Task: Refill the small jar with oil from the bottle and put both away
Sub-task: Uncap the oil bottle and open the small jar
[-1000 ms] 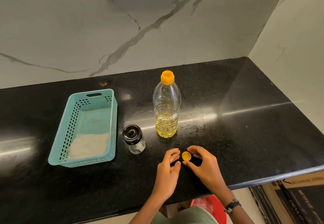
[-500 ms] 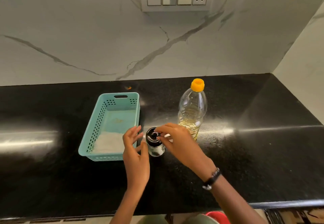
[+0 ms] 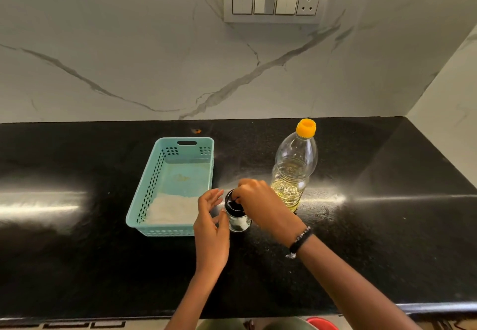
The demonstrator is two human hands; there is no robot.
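Right fingers: the right hand [image 3: 260, 201] comes down from above onto the jar's black lid [image 3: 233, 203], fingertips curled and bunched on its top, pinching at something there; what exactly they pinch I cannot make out.
Left fingers: the left hand [image 3: 210, 229] stands edge-up just left of the jar [image 3: 237, 216], fingers loosely spread and pointing away, thumb lying along the glass side; whether the palm touches it I cannot tell.
Jar: small, clear glass, upright on the counter [image 3: 361, 239], between the two hands, lid on. Through the glass something pale shows low down.
Bottle: the bottle [image 3: 294, 172] stands upright just right of and behind the jar, close to the back of the right hand. Clear plastic, yellow oil filling only the lower part, orange cap [image 3: 306, 127] on the neck.
Basket: a teal basket [image 3: 154, 192] sits left of the jar, near the left hand, with a white patch lying over the near part of its floor.
Wrist: a dark band [image 3: 300, 240] circles the right wrist.
Wall: veined marble behind, with a switch panel [image 3: 277, 1] set high on it.
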